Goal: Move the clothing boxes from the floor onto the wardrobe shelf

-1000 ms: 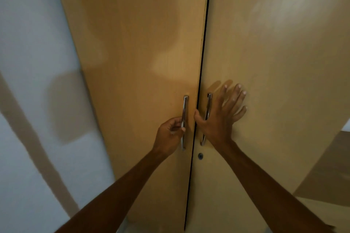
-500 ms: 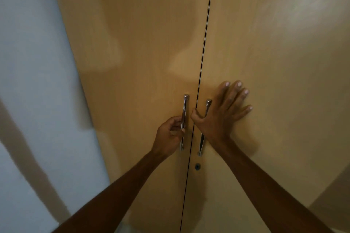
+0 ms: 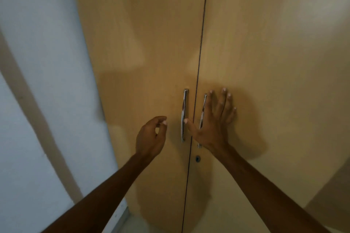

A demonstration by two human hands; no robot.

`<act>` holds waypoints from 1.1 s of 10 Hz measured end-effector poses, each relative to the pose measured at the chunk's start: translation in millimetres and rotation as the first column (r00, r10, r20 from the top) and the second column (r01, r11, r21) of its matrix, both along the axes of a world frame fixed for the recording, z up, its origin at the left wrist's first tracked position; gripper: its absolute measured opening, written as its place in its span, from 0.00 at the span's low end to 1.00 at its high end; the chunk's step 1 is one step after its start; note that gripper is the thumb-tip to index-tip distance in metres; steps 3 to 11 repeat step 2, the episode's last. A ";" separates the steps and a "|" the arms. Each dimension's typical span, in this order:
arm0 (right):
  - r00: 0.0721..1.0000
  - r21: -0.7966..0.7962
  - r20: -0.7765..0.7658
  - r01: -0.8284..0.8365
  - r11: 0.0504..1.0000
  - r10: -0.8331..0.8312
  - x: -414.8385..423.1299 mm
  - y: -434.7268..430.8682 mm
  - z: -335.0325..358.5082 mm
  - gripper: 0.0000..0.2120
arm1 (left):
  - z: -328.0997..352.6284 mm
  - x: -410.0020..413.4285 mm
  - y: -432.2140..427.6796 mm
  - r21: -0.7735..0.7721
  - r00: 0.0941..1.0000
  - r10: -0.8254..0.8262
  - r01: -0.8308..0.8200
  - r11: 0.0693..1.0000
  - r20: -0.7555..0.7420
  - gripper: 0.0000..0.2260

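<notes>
Facing the wardrobe, I see its two wooden doors shut, the left door (image 3: pixel 147 62) and the right door (image 3: pixel 265 62) meeting at a thin dark seam down the middle. My left hand (image 3: pixel 150 137) hovers just beside the left handle (image 3: pixel 184 115), a slim upright metal bar; it is off the bar, fingers loosely curled, thumb and forefinger nearly meeting, holding nothing. My right hand (image 3: pixel 213 121) lies flat against the right door with the fingers (image 3: pixel 223 100) spread and pointing up, palm pressed to the wood, gripping nothing. Its thumb reaches across the seam toward the left handle, and the palm covers part of the right handle (image 3: pixel 204 104), whose upper end shows just left of my index finger. A small round keyhole (image 3: pixel 197 158) sits on the right door below that handle, near my wrist. To the left of the wardrobe stands a pale wall (image 3: pixel 37 81) crossed by a slanting shadow. I cannot see the clothing boxes, the floor they would stand on, or the shelf behind the closed doors.
</notes>
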State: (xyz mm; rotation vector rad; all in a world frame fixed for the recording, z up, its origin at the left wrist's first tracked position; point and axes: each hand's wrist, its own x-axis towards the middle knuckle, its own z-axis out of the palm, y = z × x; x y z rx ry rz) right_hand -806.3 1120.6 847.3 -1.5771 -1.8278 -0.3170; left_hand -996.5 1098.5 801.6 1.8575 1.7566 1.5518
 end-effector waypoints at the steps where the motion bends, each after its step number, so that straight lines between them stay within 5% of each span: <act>1: 0.991 -0.043 0.021 -0.129 0.991 0.130 -5.0 -20.1 -6.2 0.54 | -0.5 -13.5 -33.7 0.043 0.985 0.110 -0.105 0.994 -0.133 0.18; 2: 0.966 -0.113 0.054 -0.244 0.963 0.251 -8.5 -41.5 -16.3 0.54 | 1.0 -22.2 -68.8 0.068 0.940 0.211 -0.200 0.978 -0.269 0.17; 11: 0.966 -0.113 0.054 -0.244 0.963 0.251 -8.5 -41.5 -16.3 0.54 | 1.0 -22.2 -68.8 0.068 0.940 0.211 -0.200 0.978 -0.269 0.17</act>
